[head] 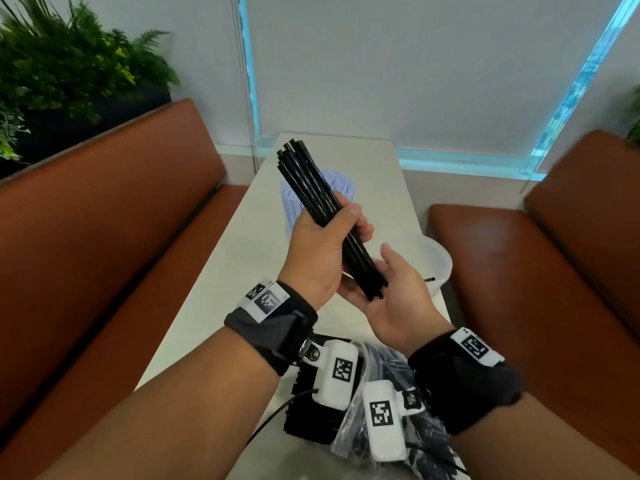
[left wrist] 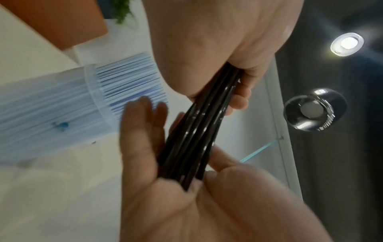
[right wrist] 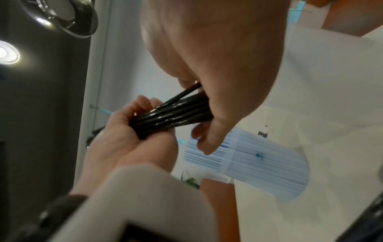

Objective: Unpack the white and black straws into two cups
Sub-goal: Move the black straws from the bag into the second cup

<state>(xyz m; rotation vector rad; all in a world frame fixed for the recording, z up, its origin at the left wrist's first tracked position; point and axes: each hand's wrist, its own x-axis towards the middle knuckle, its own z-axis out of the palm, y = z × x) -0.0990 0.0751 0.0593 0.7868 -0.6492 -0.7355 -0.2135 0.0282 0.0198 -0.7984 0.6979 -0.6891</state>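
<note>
My left hand (head: 323,247) grips a bundle of black straws (head: 308,181) around its middle, tilted up and to the left above the table. Their lower ends rest in the palm of my right hand (head: 394,296), which lies open beneath them with straight fingers. In the left wrist view the black straws (left wrist: 199,139) run from my left hand (left wrist: 207,49) down into my right hand (left wrist: 165,204). Behind the bundle stands a clear cup of white straws (head: 290,202), partly hidden. A second clear cup (head: 438,268) stands to the right, with a black straw tip at its rim.
A clear plastic bag holding more black straws (head: 384,362) lies at the near table edge under my wrists. The narrow white table (head: 363,161) runs between two brown benches (head: 114,202). A planter stands at the back left.
</note>
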